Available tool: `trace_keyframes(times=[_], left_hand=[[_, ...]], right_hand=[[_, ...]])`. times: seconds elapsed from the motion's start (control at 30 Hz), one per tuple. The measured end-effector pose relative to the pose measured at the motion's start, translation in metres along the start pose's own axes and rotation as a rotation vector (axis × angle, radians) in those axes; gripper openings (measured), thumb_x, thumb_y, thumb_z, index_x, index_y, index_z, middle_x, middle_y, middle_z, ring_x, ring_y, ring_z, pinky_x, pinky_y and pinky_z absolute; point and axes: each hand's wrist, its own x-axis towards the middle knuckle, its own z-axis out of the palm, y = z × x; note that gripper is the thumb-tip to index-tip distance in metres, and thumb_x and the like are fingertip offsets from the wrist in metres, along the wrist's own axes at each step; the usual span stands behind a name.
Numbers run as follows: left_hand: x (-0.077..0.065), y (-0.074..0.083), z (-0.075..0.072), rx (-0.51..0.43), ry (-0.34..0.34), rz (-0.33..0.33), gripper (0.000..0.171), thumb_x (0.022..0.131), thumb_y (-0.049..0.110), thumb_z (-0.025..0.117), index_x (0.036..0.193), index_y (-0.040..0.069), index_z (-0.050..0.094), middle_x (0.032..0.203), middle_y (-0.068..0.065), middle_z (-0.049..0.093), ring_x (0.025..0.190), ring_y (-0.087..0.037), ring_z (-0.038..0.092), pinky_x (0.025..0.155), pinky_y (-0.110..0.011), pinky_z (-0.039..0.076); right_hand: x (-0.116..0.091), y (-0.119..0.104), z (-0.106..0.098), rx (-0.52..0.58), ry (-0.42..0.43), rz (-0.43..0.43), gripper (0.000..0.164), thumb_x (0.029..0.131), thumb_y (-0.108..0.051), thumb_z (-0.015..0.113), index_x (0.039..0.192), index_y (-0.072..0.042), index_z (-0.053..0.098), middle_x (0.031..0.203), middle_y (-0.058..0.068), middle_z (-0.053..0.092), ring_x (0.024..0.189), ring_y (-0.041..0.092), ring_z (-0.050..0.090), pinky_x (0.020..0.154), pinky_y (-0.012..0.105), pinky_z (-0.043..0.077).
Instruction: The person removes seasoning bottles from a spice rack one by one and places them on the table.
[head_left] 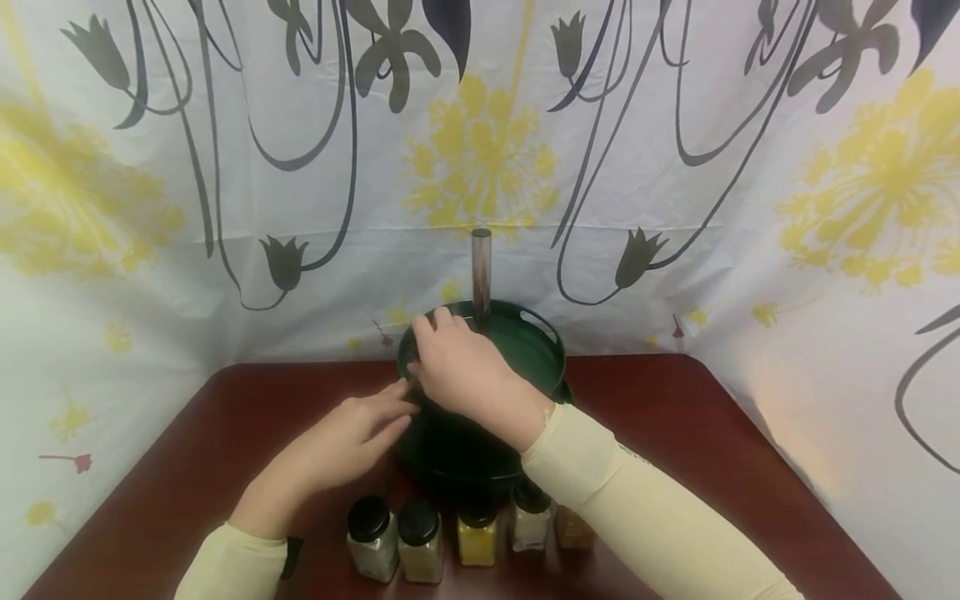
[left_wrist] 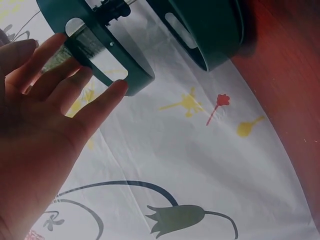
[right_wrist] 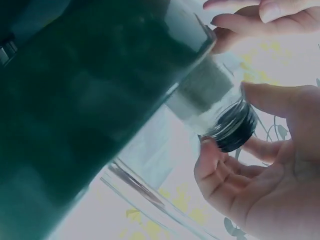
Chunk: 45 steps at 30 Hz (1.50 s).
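A dark green two-tier round rack (head_left: 528, 346) stands at the middle of the table, with a shiny metal post (head_left: 482, 275) rising from it. At the left side of the upper tier, my right hand (head_left: 472, 367) grips a small clear spice jar (right_wrist: 202, 90) by its black lid (right_wrist: 235, 127). The jar holds dry greenish contents, and the tier's wall hides its lower part in the right wrist view. My left hand (head_left: 345, 437) is beside the rack with fingers extended, its fingertips right at the slotted wall of the upper tier (left_wrist: 132, 70).
Several square spice jars with black lids, among them a yellow one (head_left: 477, 537), stand in a row before the rack. The reddish-brown table (head_left: 675, 467) meets a patterned sheet (head_left: 645, 150) behind and at both sides.
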Motion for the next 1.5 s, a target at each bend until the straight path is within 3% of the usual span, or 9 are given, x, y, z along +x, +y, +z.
trace_keyframes(times=[0.17,0.33,0.57,0.73,0.83,1.1,1.23,1.37,1.5], left_hand=[[-0.001,0.001,-0.001,-0.014,-0.009,-0.029,0.037,0.102,0.029,0.049,0.134,0.012,0.058,0.153,-0.008,0.033,0.133,-0.021,0.038,0.102,-0.048,0.041],[-0.004,-0.002,-0.002,0.025,0.034,-0.114,0.048,0.102,0.04,0.045,0.142,0.013,0.049,0.153,-0.005,0.034,0.135,-0.023,0.035,0.103,-0.051,0.038],[-0.014,-0.017,-0.006,0.119,0.124,-0.161,0.046,0.102,0.031,0.048,0.144,0.015,0.045,0.148,-0.008,0.041,0.135,-0.025,0.036,0.104,-0.053,0.036],[-0.021,-0.026,-0.007,0.113,0.163,-0.113,0.038,0.098,0.014,0.052,0.136,0.009,0.051,0.136,-0.01,0.052,0.126,-0.026,0.045,0.101,-0.051,0.04],[-0.025,-0.031,-0.004,0.147,0.203,-0.033,0.039,0.086,-0.005,0.053,0.124,0.0,0.055,0.12,-0.012,0.058,0.11,-0.024,0.053,0.092,-0.047,0.046],[-0.039,-0.041,0.0,0.274,0.243,0.046,0.029,0.074,-0.01,0.064,0.102,-0.004,0.063,0.099,-0.009,0.062,0.089,-0.019,0.055,0.074,-0.038,0.048],[-0.048,-0.044,-0.012,0.183,0.158,-0.084,0.031,0.086,0.005,0.066,0.116,0.002,0.063,0.117,-0.015,0.062,0.105,-0.028,0.057,0.085,-0.046,0.049],[-0.051,-0.042,-0.026,0.049,0.083,-0.265,0.04,0.096,0.025,0.059,0.133,0.009,0.057,0.14,-0.023,0.046,0.126,-0.043,0.042,0.097,-0.063,0.037],[-0.052,-0.042,-0.029,0.05,0.044,-0.285,0.041,0.096,0.025,0.058,0.133,0.005,0.056,0.143,-0.027,0.042,0.127,-0.047,0.039,0.097,-0.065,0.035]], right_hand=[[0.0,0.0,-0.006,0.065,-0.026,-0.007,0.036,0.097,-0.037,0.055,0.117,-0.007,0.054,0.107,0.012,0.044,0.088,0.022,0.049,0.067,0.033,0.051],[-0.006,-0.003,-0.024,0.128,0.076,-0.056,0.032,0.098,-0.034,0.054,0.116,-0.008,0.054,0.106,0.01,0.042,0.081,0.017,0.046,0.062,0.027,0.049],[-0.021,-0.022,-0.044,0.217,0.209,-0.19,0.035,0.097,-0.03,0.056,0.122,-0.005,0.054,0.101,0.005,0.039,0.077,0.01,0.043,0.063,0.021,0.046],[-0.03,-0.039,-0.047,0.286,0.227,-0.295,0.033,0.096,-0.027,0.06,0.121,-0.006,0.056,0.105,0.006,0.042,0.081,0.008,0.045,0.066,0.016,0.046],[-0.034,-0.051,-0.043,0.319,0.178,-0.348,0.035,0.095,-0.027,0.061,0.122,-0.006,0.057,0.103,0.004,0.041,0.08,0.007,0.045,0.065,0.013,0.044],[-0.042,-0.072,-0.027,0.303,0.067,-0.416,0.038,0.096,-0.031,0.058,0.127,-0.009,0.056,0.098,-0.001,0.037,0.078,0.007,0.04,0.062,0.011,0.04],[-0.048,-0.077,-0.021,0.329,0.013,-0.42,0.038,0.097,-0.034,0.056,0.128,-0.013,0.055,0.097,-0.004,0.036,0.079,0.005,0.038,0.062,0.01,0.038],[-0.053,-0.083,-0.014,0.3,-0.063,-0.44,0.033,0.097,-0.037,0.053,0.124,-0.017,0.054,0.1,-0.006,0.037,0.079,0.002,0.037,0.064,0.008,0.038],[-0.058,-0.091,-0.007,0.217,-0.073,-0.506,0.028,0.097,-0.03,0.056,0.122,-0.017,0.053,0.104,-0.004,0.039,0.08,0.004,0.037,0.065,0.008,0.039]])
